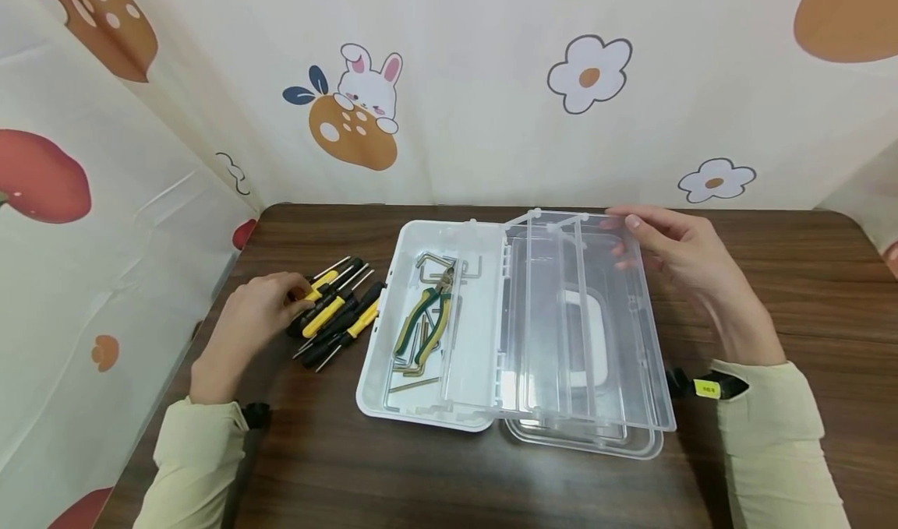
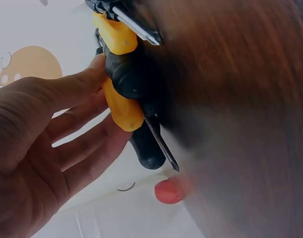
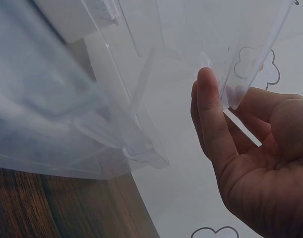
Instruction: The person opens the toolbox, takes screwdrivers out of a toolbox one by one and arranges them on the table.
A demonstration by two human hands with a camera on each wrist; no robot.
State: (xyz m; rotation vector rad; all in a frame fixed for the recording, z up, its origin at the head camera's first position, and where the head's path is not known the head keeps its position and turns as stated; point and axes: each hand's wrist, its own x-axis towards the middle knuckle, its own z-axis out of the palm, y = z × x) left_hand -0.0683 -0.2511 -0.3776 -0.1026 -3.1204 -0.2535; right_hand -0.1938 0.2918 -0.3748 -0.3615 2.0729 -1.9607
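My left hand [image 1: 261,311] is at the far end of a pile of screwdrivers [image 1: 326,317] with yellow and black handles. Thumb and fingertips pinch a screwdriver's yellow handle [image 2: 122,106] in the left wrist view. To the right of the pile lies an opened white toolbox [image 1: 375,393]. Inside it are green-handled pliers [image 1: 415,322] and several hex keys [image 1: 414,386]. My right hand [image 1: 691,260] holds the far right corner of the toolbox's clear divided tray [image 1: 543,319], its edge between thumb and fingers [image 3: 209,94].
Under the raised tray, the clear lid [image 1: 624,443] with a white handle [image 1: 596,338] lies on the brown wooden table [image 1: 295,451]. A patterned curtain [image 1: 477,124] hangs behind the table's far edge, and another stretch runs along the left.
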